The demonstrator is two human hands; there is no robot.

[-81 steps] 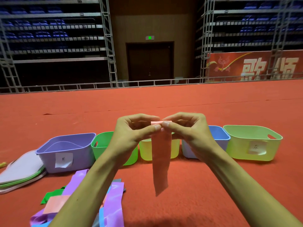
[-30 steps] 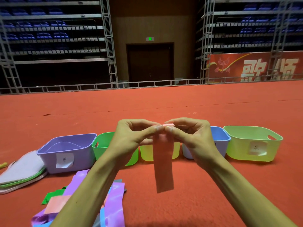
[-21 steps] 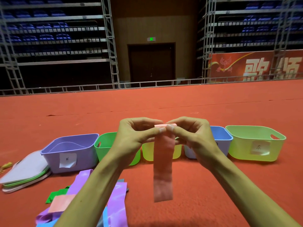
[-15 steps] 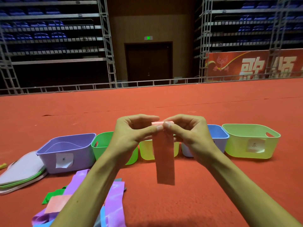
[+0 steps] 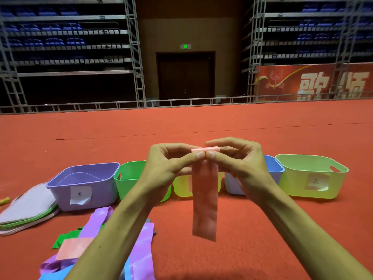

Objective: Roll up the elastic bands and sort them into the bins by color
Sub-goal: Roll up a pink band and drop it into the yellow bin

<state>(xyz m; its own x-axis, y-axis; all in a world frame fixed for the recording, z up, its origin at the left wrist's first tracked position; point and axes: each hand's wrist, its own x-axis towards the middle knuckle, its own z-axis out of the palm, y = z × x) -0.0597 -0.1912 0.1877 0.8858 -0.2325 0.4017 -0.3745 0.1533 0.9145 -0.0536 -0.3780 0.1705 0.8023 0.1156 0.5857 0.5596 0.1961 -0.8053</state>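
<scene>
Pink band [image 5: 204,201]: in the air before the yellow bin [image 5: 181,187]; top end rolled into a small coil, tail hanging straight down.
Left hand [image 5: 167,168]: left of the yellow bin; thumb and fingertips pinch the coil's left end.
Right hand [image 5: 242,164]: right of the yellow bin; pinches the coil's right end, thumb tips side by side.
Loose bands [image 5: 94,239]: heaped nearer than the yellow bin, to its left.

1 head-worn wide view faces forward, low over red floor [image 5: 201,126].
</scene>
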